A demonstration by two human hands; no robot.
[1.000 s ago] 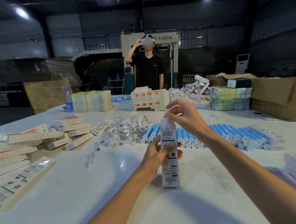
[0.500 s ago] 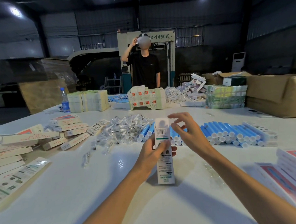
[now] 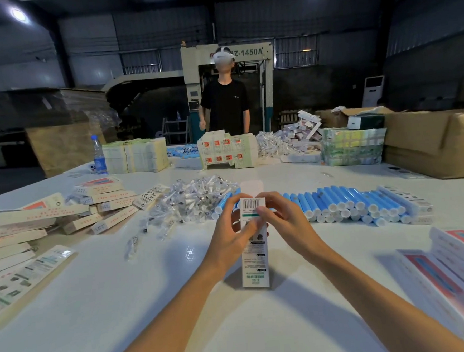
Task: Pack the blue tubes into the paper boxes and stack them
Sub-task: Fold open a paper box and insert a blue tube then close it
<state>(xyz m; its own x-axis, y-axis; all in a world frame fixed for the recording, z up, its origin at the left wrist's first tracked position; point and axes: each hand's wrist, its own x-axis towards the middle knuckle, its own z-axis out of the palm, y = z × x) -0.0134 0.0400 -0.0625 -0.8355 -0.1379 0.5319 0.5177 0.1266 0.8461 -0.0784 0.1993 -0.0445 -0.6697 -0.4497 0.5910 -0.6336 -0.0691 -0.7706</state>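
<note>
Closed boxes [image 3: 101,205] lie in a loose heap on the left of the bench [image 3: 124,307], tossed at all angles, so if those are finished ones nobody has stacked them properly yet. Nearer the left edge are flat cartons [image 3: 21,275] that haven't been folded up.

Moving in, there's a mound of little clear packets [image 3: 194,203] just behind the hands. No idea from here what's in them.

Dead centre: one box [image 3: 255,267] stands upright on the bench. The left hand [image 3: 229,239] grips its upper half, fingers [image 3: 231,207] curled round the far side and thumb across the front. The right hand [image 3: 289,221] pinches the top end by the barcode. The top flap [image 3: 251,188] sticks straight up, so it's not closed. I can't tell whether a tube is inside already. My guess is this is the tuck-the-flap step.

To the right, the tubes [image 3: 351,203] lie side by side in a long row, caps toward the camera, well clear of the box. That's a lot left to pack.

Far right, a neat layered stack [image 3: 451,267] sits at the bench edge, but it's too blurry to say if it's packed boxes or blanks.

So: early days, I'd say. Some done, most tubes waiting, and the stacking barely started.
</note>
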